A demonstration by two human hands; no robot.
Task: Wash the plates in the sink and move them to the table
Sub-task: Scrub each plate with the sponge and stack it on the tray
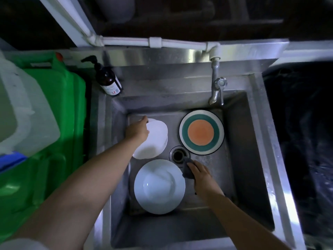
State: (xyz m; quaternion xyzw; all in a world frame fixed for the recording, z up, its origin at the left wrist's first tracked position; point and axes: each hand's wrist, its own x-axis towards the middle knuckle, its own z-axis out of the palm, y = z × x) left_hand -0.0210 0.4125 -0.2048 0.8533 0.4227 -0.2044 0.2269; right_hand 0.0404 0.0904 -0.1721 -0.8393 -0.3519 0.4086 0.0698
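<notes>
Plates lay in the steel sink (239,141), three of them on its floor. A white plate (153,139) was at the far left, tilted up on its left edge, and the left hand (137,130) gripped that raised rim, with the fingers curled over it. A pale blue plate (159,186) lay flat at the near side, and a plate with green ring and orange centre (201,132) lay flat at the far right, almost under the tap (217,89). No water was seen running from it.

The right hand (200,175) was low in the sink, just right of the blue plate and near the drain (178,155). Its fingers were closed on a dark sponge (187,167).

The relation that mattered was between this sponge and the white plate. The plate stood to the left and further away from the right hand, across the drain, and its open face was turned toward the right, so toward the sponge. The left hand was the nearer one and already had it. Probably the sponge should travel left and away to meet the plate's face while the left hand kept the plate steady. A brown pump bottle (108,80) stood on the sink's far left corner. No table was visible.
</notes>
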